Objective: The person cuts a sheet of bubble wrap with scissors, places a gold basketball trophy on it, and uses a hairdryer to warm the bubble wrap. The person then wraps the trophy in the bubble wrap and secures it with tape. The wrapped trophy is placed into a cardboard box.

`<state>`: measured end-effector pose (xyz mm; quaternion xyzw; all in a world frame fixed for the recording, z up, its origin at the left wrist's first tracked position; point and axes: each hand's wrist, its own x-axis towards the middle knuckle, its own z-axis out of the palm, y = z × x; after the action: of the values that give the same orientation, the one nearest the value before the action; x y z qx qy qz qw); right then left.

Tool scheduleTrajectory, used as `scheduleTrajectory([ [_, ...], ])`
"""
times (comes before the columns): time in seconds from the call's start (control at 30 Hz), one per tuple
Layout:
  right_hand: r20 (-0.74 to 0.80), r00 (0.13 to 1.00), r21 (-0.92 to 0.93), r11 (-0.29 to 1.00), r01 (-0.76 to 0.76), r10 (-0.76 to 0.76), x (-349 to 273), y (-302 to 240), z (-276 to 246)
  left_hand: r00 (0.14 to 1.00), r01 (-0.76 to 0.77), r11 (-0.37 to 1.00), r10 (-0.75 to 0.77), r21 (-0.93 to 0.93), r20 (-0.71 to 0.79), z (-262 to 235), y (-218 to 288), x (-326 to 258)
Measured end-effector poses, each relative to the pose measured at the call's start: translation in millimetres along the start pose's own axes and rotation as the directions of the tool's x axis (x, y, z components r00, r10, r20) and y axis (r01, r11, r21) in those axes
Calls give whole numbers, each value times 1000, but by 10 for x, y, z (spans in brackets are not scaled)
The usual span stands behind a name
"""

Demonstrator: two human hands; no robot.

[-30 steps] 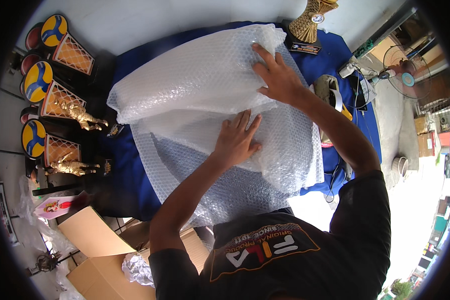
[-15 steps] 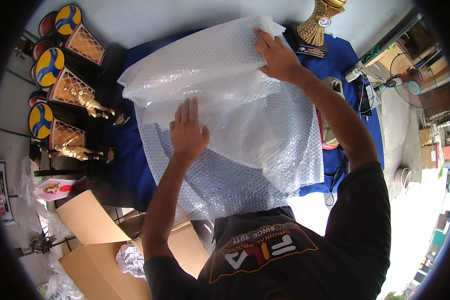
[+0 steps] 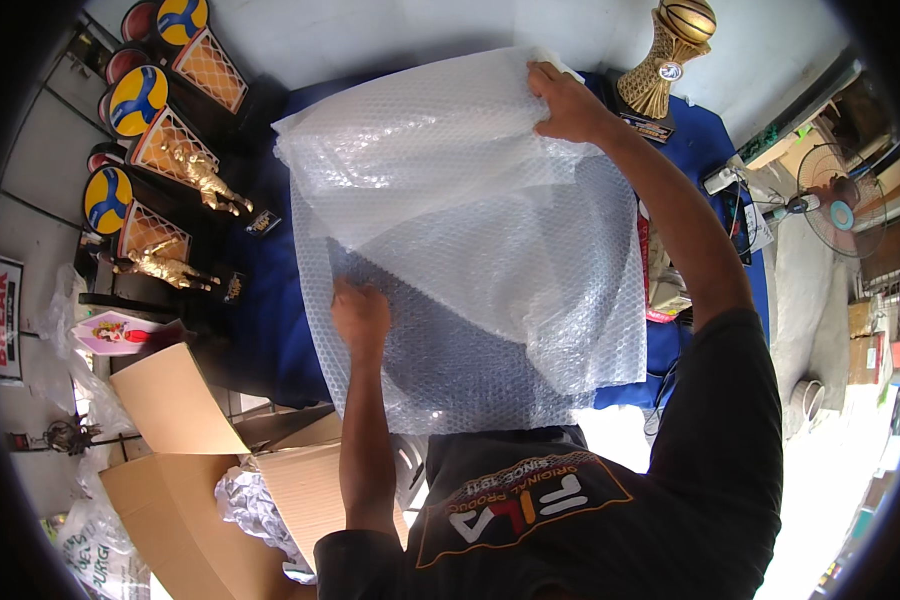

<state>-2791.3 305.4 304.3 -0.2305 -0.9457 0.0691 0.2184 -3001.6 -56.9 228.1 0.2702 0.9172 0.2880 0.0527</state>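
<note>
A large sheet of clear bubble wrap (image 3: 450, 200) lies spread in front of me, its far part folded over in whitish layers. My right hand (image 3: 570, 105) grips the wrap at its far right corner, fingers bent over the edge and thumb apart from them. Lower down on the left side, my left hand (image 3: 360, 315) is closed with its fingers curled against the sheet, near the diagonal edge of the upper layer. Whatever lies beneath the folded wrap is hidden.
A blue cloth (image 3: 255, 345) covers the table. Volleyball trophies (image 3: 175, 150) stand at left, a gold basketball trophy (image 3: 665, 65) at far right. An open cardboard box (image 3: 185, 500) with crumpled paper (image 3: 255, 505) sits at lower left. A fan (image 3: 840, 210) stands at right.
My left hand has drawn back toward me across the sheet, and its outstretched fingers have curled in. My right hand stays at the far corner, its fingers now closer together.
</note>
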Motion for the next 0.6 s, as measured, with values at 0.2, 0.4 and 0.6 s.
scheduleTrajectory([
  [0.2, 18, 1000, -9, 1000, 10, -10, -19, -54, -35, 942, 250, 935, -174, -253, 288, 55, 349, 101],
  [0.4, 52, 998, -31, 999, -26, 28, -15, -73, -62, 923, 385, 166, -96, -908, 374, 409, 743, 219],
  [0.6, 14, 1000, -12, 1000, 26, -25, -27, -34, -37, 873, 470, -551, 174, -689, 456, 517, 627, 386],
])
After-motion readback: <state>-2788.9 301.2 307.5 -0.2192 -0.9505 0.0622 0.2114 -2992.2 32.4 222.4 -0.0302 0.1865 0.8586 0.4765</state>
